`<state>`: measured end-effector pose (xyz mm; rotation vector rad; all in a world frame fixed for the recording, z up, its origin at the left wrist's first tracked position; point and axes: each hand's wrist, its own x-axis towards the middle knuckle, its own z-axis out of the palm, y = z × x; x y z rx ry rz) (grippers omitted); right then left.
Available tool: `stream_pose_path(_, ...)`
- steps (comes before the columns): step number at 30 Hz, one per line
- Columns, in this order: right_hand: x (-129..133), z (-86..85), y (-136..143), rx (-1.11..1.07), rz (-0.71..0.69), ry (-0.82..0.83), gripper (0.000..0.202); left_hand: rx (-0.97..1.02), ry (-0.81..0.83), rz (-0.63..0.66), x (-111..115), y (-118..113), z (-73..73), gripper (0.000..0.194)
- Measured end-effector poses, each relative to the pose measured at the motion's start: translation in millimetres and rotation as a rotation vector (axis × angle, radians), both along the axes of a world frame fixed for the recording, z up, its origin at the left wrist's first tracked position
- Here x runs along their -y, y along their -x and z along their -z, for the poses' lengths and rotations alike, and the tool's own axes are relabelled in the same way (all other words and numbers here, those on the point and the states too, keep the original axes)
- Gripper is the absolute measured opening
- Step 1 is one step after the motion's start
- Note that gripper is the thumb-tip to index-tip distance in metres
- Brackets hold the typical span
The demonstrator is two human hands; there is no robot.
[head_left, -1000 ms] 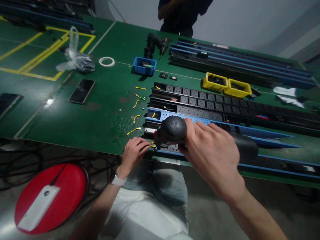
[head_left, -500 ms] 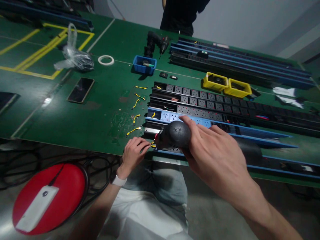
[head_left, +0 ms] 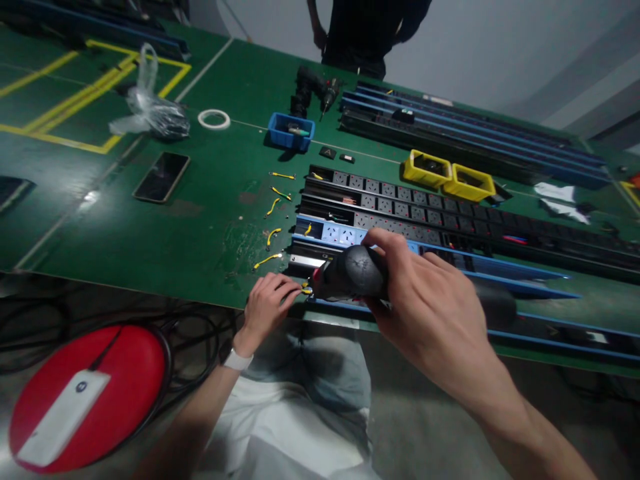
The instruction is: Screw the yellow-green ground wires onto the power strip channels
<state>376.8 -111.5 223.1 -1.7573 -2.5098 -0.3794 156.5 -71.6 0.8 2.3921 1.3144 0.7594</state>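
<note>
My right hand (head_left: 425,293) is closed around a black power screwdriver (head_left: 360,270), seen from above, its front end over the left end of the nearest socket strip. What its tip touches is hidden. My left hand (head_left: 270,300) pinches a short yellow wire (head_left: 307,291) with a metal lug at that same strip end. Beyond lie several more strips, among them a blue socket strip (head_left: 345,233) and a black socket strip (head_left: 380,187). Loose yellow wires, one of them a bent yellow wire (head_left: 273,237), lie on the green table left of the strips.
A blue bin (head_left: 291,137), a cordless drill (head_left: 327,93) and two yellow bins, including the left yellow bin (head_left: 425,172), stand farther back. At left are a phone (head_left: 163,177), a tape roll (head_left: 214,120) and a plastic bag (head_left: 155,110). A person (head_left: 370,33) stands across the table (head_left: 215,220).
The screwdriver and my right hand have shifted slightly right, while my left hand stays at the yellow wire. The view has moved a little, and more of the person opposite shows.
</note>
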Motion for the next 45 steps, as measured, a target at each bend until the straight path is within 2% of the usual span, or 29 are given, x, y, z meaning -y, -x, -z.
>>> stream_pose_path(7, -1.0, -1.9, 6.2, 0.075, 0.014, 0.023, 0.066, -0.010, -0.026, -0.002, 0.3, 0.5, 0.3, 0.018)
stream_pose_path(12, -7.5, -4.0, 19.7, 0.224, 0.023, -0.095, 0.049, -0.016, -0.052, 0.014, -0.1, 0.7, -1.4, 0.017)
stream_pose_path(17, -12.2, -6.5, 28.1, 0.341, -0.057, -0.160, 0.040, -0.022, -0.063, 0.018, -0.1, 1.2, -2.6, 0.018)
stream_pose_path(22, -12.8, -5.7, 28.0, 0.348, -0.050, -0.224, 0.034, -0.035, -0.062, 0.027, -0.4, 1.8, -2.8, 0.019)
stream_pose_path(28, -7.5, -1.2, 18.4, 0.346, -0.017, -0.249, 0.013, -0.022, -0.049, 0.016, -0.1, 0.7, -2.2, 0.017)
stream_pose_path(34, -11.0, 1.0, 10.5, 0.321, 0.012, -0.230, 0.017, -0.016, -0.055, 0.016, 0.0, 0.6, -0.8, 0.016)
stream_pose_path(40, -8.1, 0.3, 18.5, 0.315, -0.107, -0.310, 0.009, -0.030, -0.071, -0.016, 1.3, 0.1, -6.6, 0.016)
stream_pose_path(45, -6.3, 0.7, 25.9, 0.315, -0.126, -0.294, 0.007, -0.038, -0.063, -0.041, 2.4, 0.8, -8.0, 0.015)
